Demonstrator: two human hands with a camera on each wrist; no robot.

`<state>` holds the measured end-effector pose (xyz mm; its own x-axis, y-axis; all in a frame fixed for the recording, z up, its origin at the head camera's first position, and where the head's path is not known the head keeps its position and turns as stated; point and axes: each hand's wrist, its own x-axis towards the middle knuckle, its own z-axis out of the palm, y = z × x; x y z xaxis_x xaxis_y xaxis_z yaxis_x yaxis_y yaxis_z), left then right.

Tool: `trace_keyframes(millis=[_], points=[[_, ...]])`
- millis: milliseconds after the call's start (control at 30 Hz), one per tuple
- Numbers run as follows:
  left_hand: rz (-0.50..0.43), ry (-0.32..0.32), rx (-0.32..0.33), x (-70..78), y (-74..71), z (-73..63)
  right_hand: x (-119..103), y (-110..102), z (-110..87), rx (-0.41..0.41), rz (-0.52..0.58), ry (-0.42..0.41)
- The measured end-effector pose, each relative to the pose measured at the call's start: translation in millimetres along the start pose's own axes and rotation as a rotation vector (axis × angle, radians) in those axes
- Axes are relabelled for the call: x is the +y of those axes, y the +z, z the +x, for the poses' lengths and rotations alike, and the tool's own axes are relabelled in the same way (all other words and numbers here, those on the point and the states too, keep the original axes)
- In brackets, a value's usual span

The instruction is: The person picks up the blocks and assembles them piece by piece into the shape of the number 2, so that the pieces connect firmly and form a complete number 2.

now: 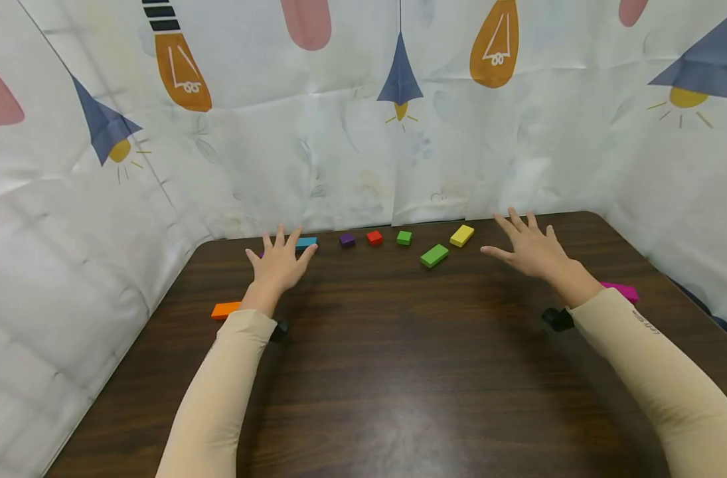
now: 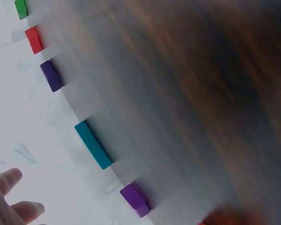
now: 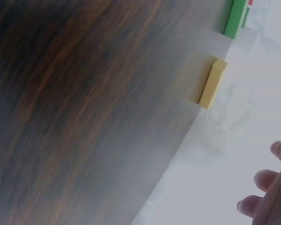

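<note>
My left hand (image 1: pixel 277 264) is held out over the far left of the table with its fingers spread, holding nothing. It overlaps a blue block (image 1: pixel 306 243) and a purple block (image 2: pixel 136 200) in the head view. An orange block (image 1: pixel 225 310) lies beside the left wrist, partly hidden by it. On the right, my right hand (image 1: pixel 534 249) is stretched out with spread fingers and holds nothing. Nearest its thumb is a yellow block (image 1: pixel 461 236), with a longer green block (image 1: pixel 434 256) further left. A magenta block (image 1: pixel 623 291) shows behind the right wrist.
Along the far edge of the brown wooden table (image 1: pixel 375 358) sit a dark purple block (image 1: pixel 347 240), a red block (image 1: pixel 374 238) and a small green block (image 1: pixel 403 238). A white curtain (image 1: pixel 339 153) printed with lamps hangs right behind the table and along its sides.
</note>
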<state>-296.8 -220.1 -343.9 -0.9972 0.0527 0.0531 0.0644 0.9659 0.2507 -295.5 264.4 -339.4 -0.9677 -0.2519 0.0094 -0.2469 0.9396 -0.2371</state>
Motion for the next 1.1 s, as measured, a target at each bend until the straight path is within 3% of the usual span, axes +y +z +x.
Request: trace_keyframes(millis=[700,833,1100], points=[[-0.012,0.060,0.004,-22.2,-5.3,-21.1,18,-12,-32.1,0.005,0.082,-0.085],[-0.007,0.082,-0.011,-25.3,-7.1,-24.4,24,-15,-38.2,-0.007,0.083,-0.076],[-0.003,0.129,0.027,-34.0,-8.3,-26.8,38,-20,-49.1,-0.045,0.086,-0.039]])
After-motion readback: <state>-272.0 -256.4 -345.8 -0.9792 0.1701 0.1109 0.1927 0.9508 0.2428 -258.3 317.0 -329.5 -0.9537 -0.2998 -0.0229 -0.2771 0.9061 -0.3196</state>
